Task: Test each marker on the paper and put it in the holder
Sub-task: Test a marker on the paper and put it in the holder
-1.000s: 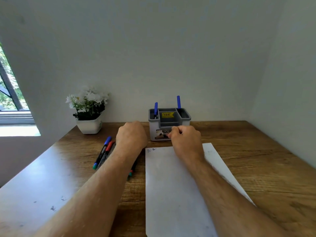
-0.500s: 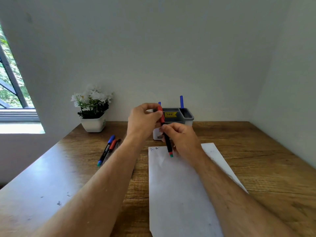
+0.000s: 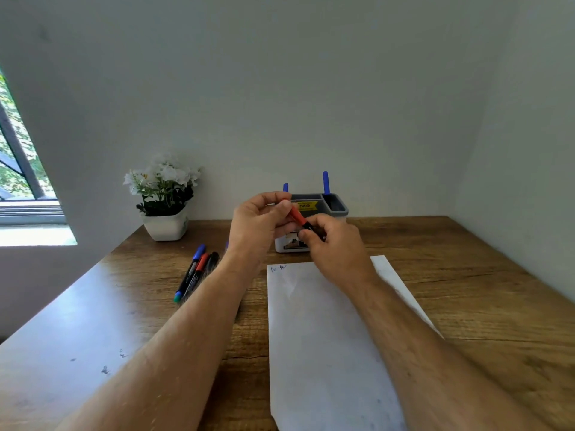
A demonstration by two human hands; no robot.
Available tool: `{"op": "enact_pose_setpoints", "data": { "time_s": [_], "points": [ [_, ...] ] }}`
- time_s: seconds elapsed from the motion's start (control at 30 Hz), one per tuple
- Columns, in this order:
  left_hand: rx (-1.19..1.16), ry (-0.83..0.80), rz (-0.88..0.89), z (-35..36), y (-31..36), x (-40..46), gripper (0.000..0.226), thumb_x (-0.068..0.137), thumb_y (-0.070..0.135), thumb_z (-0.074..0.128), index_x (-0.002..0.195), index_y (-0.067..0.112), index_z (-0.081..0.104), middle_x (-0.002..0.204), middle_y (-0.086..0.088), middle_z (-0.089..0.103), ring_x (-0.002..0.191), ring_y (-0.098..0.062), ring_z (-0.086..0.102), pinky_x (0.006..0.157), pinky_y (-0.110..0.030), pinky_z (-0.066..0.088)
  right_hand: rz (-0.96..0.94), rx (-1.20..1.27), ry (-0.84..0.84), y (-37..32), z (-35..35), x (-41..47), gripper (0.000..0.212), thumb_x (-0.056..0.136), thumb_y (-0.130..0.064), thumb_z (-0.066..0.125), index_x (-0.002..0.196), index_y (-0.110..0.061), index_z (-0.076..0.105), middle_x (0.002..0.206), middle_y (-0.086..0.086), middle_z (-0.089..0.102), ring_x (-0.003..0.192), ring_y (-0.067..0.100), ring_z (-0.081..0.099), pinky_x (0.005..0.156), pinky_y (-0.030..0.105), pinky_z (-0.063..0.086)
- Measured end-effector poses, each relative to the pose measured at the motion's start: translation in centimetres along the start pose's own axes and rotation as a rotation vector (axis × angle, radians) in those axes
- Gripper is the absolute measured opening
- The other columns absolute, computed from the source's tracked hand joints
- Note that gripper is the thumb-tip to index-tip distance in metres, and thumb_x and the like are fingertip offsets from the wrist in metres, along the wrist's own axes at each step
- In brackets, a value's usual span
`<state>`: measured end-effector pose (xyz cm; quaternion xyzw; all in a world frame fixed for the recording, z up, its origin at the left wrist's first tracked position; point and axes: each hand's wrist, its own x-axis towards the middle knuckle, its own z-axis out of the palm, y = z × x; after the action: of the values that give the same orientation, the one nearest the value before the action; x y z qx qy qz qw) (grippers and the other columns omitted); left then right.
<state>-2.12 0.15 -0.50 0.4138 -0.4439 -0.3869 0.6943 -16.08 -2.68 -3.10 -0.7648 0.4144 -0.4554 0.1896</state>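
While both hands hold the red marker [image 3: 299, 218] up in front of the holder [image 3: 337, 207], the step in hand looks to be pulling off its cap.

Left grip: the left hand [image 3: 259, 219] pinches the red cap end between thumb and fingers.
Right grip: the right hand [image 3: 334, 244] is curled round the black barrel; the lower end is hidden, so I cannot tell how far down it holds.
Marker position: tilted, in the air above the far edge of the paper [image 3: 326, 337], clear of the counter [image 3: 466, 290].
Doing it well: pull straight along the barrel, not sideways; keep the cap in the left fingers for recapping.
Next: scribble beside the small marks [image 3: 278, 268] at the paper's top left.
Waiting: three markers [image 3: 196, 272] lie on the counter left of the paper.
Done: two blue markers [image 3: 325, 182] stand in the holder.
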Motion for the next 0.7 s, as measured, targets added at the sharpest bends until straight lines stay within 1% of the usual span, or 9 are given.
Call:
{"op": "enact_pose_setpoints", "data": {
  "time_s": [0.17,0.23,0.3,0.37,0.47,0.57,0.63,0.67,0.7],
  "points": [
    [-0.075,-0.013,-0.045,-0.27,0.35,0.01,0.013,0.091,0.009,0.065,0.103,0.005,0.069,0.092,-0.013,0.076,0.084,-0.023,0.075,0.065,-0.025,0.059,-0.069,-0.049,0.022,-0.38,-0.22,0.02,0.035,0.099,-0.041,0.051,0.119,-0.018,0.068,0.103,0.000,0.073,0.093,0.012,0.067,0.082,0.032,0.059],
    [-0.097,-0.015,-0.065,-0.26,0.42,-0.04,0.012,0.090,0.009,0.066,0.101,0.005,0.070,0.092,-0.015,0.076,0.084,-0.023,0.075,0.065,-0.025,0.059,-0.078,-0.084,0.030,-0.31,-0.41,0.12,0.039,0.098,-0.045,0.050,0.118,-0.017,0.069,0.100,0.000,0.073,0.089,0.013,0.068,0.075,0.027,0.058],
    [-0.100,-0.011,-0.076,-0.18,0.46,-0.03,0.010,0.090,0.010,0.067,0.098,0.006,0.070,0.091,-0.014,0.076,0.083,-0.023,0.075,0.064,-0.025,0.059,-0.079,-0.119,0.039,-0.14,-0.51,0.23,0.041,0.098,-0.047,0.049,0.115,-0.017,0.070,0.096,0.000,0.073,0.082,0.013,0.068,0.065,0.019,0.053],
    [-0.109,-0.008,-0.081,-0.10,0.51,0.04,0.009,0.089,0.012,0.069,0.096,0.006,0.071,0.090,-0.014,0.076,0.081,-0.023,0.075,0.063,-0.024,0.059,-0.083,-0.138,0.055,-0.13,-0.44,0.27,0.043,0.097,-0.050,0.046,0.111,-0.017,0.070,0.091,-0.001,0.072,0.077,0.013,0.067,0.059,0.016,0.047],
    [-0.133,0.012,-0.080,-0.12,0.69,0.22,0.014,0.086,0.017,0.073,0.093,0.006,0.072,0.088,-0.014,0.076,0.078,-0.021,0.074,0.062,-0.024,0.058,-0.079,-0.208,0.083,-0.37,-0.37,0.42,0.048,0.095,-0.057,0.040,0.096,-0.019,0.069,0.078,-0.007,0.065,0.063,0.007,0.060,0.052,0.014,0.041],
    [-0.137,0.036,-0.067,-0.34,0.81,0.43,0.022,0.080,0.024,0.078,0.093,0.007,0.073,0.087,-0.013,0.076,0.074,-0.019,0.074,0.059,-0.022,0.057,-0.057,-0.290,0.116,-0.45,-0.42,0.58,0.052,0.091,-0.065,0.035,0.078,-0.022,0.061,0.065,-0.013,0.053,0.053,0.004,0.051,0.047,0.012,0.033],
    [-0.127,0.037,-0.044,-0.34,0.74,0.49,0.018,0.081,0.022,0.078,0.091,0.008,0.073,0.087,-0.014,0.076,0.076,-0.020,0.074,0.060,-0.022,0.057,-0.034,-0.226,0.114,-0.18,-0.23,0.59,0.050,0.091,-0.063,0.039,0.074,-0.022,0.061,0.061,-0.017,0.051,0.050,0.001,0.050,0.042,0.007,0.032],
    [-0.124,0.047,-0.028,-0.31,0.66,0.54,0.014,0.083,0.020,0.076,0.090,0.009,0.073,0.087,-0.014,0.076,0.077,-0.021,0.074,0.061,-0.022,0.057,-0.017,-0.158,0.108,0.02,-0.07,0.53,0.049,0.093,-0.059,0.043,0.074,-0.020,0.065,0.063,-0.018,0.054,0.052,-0.001,0.052,0.041,0.007,0.035],
    [-0.123,0.066,-0.011,-0.29,0.63,0.61,0.010,0.085,0.018,0.075,0.090,0.010,0.073,0.088,-0.013,0.076,0.079,-0.022,0.075,0.062,-0.023,0.058,0.001,-0.097,0.102,0.25,0.09,0.48,0.046,0.095,-0.054,0.047,0.077,-0.017,0.069,0.066,-0.016,0.060,0.056,-0.003,0.054,0.045,0.004,0.038]
  ]
}}
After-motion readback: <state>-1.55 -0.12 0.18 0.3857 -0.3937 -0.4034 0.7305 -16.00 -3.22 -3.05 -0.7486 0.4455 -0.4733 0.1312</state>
